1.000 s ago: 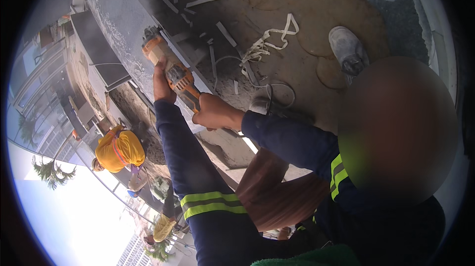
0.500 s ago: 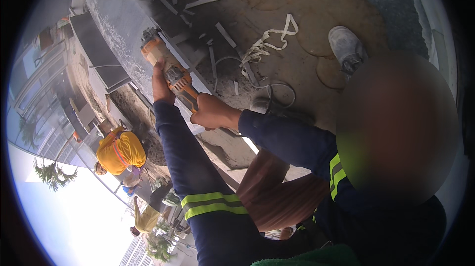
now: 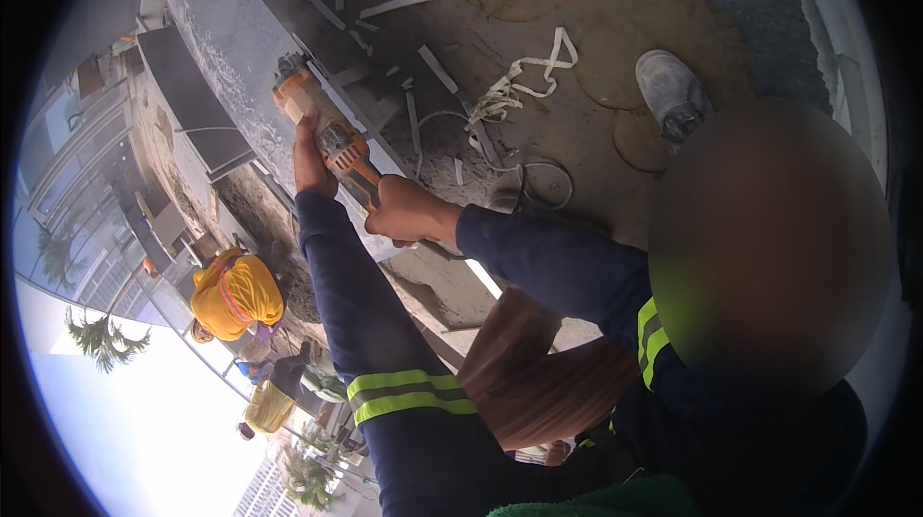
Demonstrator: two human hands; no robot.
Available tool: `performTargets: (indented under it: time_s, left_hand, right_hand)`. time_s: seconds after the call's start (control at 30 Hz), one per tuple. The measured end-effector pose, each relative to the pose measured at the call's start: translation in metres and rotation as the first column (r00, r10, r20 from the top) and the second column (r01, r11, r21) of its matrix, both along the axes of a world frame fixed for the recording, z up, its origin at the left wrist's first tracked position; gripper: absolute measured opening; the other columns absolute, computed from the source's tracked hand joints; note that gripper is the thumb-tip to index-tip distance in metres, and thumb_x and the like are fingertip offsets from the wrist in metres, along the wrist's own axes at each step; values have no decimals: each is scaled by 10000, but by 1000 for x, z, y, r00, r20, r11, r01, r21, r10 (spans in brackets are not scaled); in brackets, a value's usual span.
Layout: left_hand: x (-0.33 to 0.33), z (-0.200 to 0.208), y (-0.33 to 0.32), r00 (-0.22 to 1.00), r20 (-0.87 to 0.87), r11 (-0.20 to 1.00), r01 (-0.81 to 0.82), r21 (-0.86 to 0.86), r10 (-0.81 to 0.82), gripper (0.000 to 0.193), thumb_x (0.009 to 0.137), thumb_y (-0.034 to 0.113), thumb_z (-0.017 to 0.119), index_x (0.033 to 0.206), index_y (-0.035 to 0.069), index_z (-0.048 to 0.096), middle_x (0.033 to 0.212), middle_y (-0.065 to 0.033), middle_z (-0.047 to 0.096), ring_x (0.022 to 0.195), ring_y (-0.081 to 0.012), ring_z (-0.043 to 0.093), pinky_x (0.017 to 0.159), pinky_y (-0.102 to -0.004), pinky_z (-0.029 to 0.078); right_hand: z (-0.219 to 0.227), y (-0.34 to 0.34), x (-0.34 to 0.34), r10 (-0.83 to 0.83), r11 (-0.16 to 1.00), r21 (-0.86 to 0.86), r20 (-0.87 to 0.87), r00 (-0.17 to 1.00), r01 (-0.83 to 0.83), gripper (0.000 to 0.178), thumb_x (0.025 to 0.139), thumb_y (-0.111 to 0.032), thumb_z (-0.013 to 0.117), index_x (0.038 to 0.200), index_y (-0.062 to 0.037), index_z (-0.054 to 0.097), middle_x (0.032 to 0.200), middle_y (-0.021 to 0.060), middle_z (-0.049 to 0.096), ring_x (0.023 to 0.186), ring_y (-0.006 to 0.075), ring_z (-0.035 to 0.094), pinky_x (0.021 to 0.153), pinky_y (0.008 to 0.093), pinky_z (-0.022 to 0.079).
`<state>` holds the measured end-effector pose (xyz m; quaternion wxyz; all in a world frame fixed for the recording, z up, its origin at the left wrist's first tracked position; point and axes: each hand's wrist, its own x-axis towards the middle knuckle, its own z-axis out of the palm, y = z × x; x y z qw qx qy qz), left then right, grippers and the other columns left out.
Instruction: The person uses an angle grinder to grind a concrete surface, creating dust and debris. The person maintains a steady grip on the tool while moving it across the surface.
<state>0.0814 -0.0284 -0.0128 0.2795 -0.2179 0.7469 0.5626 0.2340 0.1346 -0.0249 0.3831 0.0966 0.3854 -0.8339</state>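
Gripping that orange power tool at the edge of the grey slab, you've got your left hand round the body, right hand on the rear handle. Ease off either and I'd guess it kicks or skids. That looped cable and tangled strap by the offcuts could snag a shoe too. Yellow-shirted co-worker bent over off left.

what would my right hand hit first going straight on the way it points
The orange-and-black power tool comes first, since the right hand is wrapped around its rear end. Beyond that, the line seems to run toward the left hand or its wrist, though depth is unclear here.
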Motion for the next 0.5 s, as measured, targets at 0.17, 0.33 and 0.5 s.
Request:
performTargets:
  time_s: [0.17, 0.33, 0.5]
  left_hand:
    - [11, -2, -5, 997, -34, 998, -62, 4, 62, 564, 1015, 468, 696, 1333, 17, 577, 1085, -118, 708, 923, -262, 745, 831, -430, 632]
    - [29, 1, 3, 997, -61, 999, -46, -10, 45, 524, 1010, 518, 679, 1262, 65, 603, 996, -100, 709, 881, -236, 736, 789, -406, 635]
    - [27, 0, 1, 998, -52, 999, -39, -9, 38, 553, 1012, 490, 681, 1318, 40, 585, 1061, -108, 705, 910, -247, 739, 814, -412, 629]
  right_hand:
    - [4, 2, 11, 17, 999, 40, -36, 999, -16, 351, 891, -93, 685, 1103, 161, 568, 764, 162, 657, 592, 230, 691, 519, 378, 532]
    - [10, 8, 24, 19, 996, 92, -30, 999, -16, 297, 857, -57, 659, 1015, 189, 606, 793, 227, 714, 627, 281, 747, 551, 394, 580]
    - [6, 8, 23, 28, 997, 68, -37, 999, -25, 355, 884, -97, 677, 1099, 166, 574, 799, 199, 691, 631, 257, 727, 544, 383, 564]
